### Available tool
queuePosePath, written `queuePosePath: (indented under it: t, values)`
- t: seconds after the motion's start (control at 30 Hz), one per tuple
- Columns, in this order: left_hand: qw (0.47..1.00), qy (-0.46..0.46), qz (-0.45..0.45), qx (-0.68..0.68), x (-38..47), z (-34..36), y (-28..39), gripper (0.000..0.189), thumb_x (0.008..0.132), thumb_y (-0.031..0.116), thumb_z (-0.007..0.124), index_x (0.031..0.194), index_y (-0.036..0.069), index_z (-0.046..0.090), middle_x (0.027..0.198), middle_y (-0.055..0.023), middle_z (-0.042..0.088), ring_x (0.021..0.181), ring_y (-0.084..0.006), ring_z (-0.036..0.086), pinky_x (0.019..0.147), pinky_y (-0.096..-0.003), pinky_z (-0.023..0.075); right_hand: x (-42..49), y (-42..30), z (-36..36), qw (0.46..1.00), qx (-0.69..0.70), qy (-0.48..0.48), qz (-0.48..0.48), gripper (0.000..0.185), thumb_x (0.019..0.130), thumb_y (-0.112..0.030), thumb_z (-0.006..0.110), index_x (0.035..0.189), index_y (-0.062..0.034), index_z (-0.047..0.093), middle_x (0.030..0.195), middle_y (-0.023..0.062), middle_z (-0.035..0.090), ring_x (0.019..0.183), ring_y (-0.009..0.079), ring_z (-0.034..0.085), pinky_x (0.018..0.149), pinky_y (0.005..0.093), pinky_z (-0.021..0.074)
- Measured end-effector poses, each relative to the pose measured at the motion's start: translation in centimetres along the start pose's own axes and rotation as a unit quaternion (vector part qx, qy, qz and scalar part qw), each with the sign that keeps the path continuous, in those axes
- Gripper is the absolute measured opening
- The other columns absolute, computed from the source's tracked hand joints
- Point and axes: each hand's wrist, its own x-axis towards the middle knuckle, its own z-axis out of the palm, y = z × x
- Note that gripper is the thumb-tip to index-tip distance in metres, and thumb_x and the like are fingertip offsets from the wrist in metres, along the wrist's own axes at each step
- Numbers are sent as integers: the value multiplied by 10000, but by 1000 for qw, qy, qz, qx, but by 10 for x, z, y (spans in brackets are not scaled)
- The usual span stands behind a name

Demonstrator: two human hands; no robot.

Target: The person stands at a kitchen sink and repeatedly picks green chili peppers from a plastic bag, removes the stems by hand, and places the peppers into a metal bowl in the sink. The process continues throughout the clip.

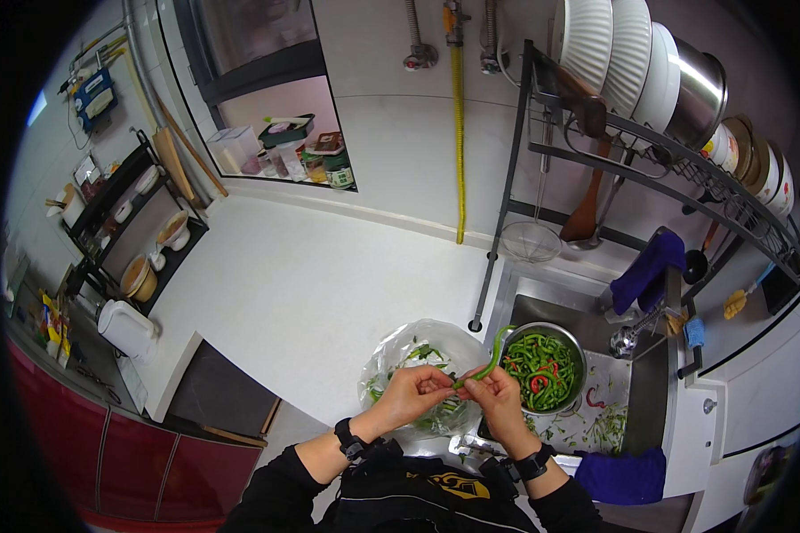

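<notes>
A long green chili pepper (493,360) is held between both hands. My right hand (500,403) grips its body, while the fingertips of my left hand (413,393) pinch its lower end. Beneath my hands lies a clear plastic bag (400,343) with green peppers and leafy bits inside. Just right of the bag, a round steel bowl (581,360) full of green peppers and a few red ones sits in the steel sink. Cut or picked green stems (603,426) and one red pepper (595,398) lie on the sink's floor beside the bowl.
A white countertop (293,266) stretches to the left of the bag. Above the sink stands a black metal dish rack (630,166) with bowls and hanging utensils. The faucet (623,341) rises at the sink's back right. A purple cloth (623,476) hangs over the near edge.
</notes>
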Motion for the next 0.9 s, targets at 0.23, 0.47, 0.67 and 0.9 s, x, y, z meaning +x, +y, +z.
queuePosePath:
  t: [0.23, 0.47, 0.67, 0.9]
  values:
    - [988, -48, 119, 86, -1, -3, 10, 83, 792, 40, 642, 858, 2, 609, 734, -12, 551, 630, -55, 473, 546, -209, 386, -4, 5, -11, 991, 103, -35, 76, 131, 886, -99, 534, 985, -14, 556, 868, 53, 614, 747, 120, 594, 698, 261, 491]
    - [980, -88, 148, 100, 4, -1, 13, 95, 785, 52, 639, 861, 2, 614, 756, -46, 573, 651, -104, 515, 572, -233, 408, -6, 0, -20, 961, 211, -72, 165, 126, 890, -102, 530, 977, -15, 557, 900, 59, 609, 782, 129, 595, 715, 253, 489]
    - [973, -34, 121, 196, 5, 8, 16, 116, 783, 48, 612, 889, 0, 609, 756, -81, 581, 657, -128, 534, 577, -248, 420, -16, -3, -6, 1000, -3, 17, -17, 105, 862, -21, 550, 962, 9, 538, 897, 62, 604, 820, 113, 589, 735, 236, 483]
    - [972, -30, 102, 208, 1, 13, 18, 148, 752, 38, 515, 868, -9, 594, 713, -102, 559, 601, -149, 509, 542, -269, 402, -19, 3, 2, 997, -30, 19, -69, 111, 858, 2, 544, 966, 20, 525, 902, 76, 596, 825, 119, 586, 753, 248, 482]
